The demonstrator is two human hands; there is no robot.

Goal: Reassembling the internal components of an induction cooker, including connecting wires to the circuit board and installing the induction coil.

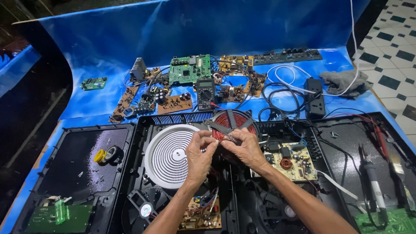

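Copper-red coil (232,122) sits tilted at the back of the open black cooker shell (138,130), just beside the white round plate (167,156). Both hands meet right in front of that coil. Left hand (200,157) and right hand (246,148) are together, fingertips pinched on something small and thin, maybe a wire end or a little clear part (228,138); too small to tell which. Neither hand touches the coil itself as far as I can see.

My read: fine work on the coil's lead or a small fitting, mid-step, nothing seated yet. Any next move would call for a steady two-handed pinch and care near the thin windings.

Around the hands: tan circuit board (291,161) to the right inside the shell, a fan (145,209) at lower left, another board (200,214) below the wrists. Tape rolls (109,154) lie on the dark panel at left. Soldering iron (373,186) rests on the right panel. Black meter (205,94) stands behind the coil, with a green board (190,68) and several brown boards past it. Power strip (315,97) and a grey rag (345,82) at back right.

Surface is a table under a blue plastic sheet (108,39) that curls up at the back. Tiled floor (396,39) shows at right, dark at left.
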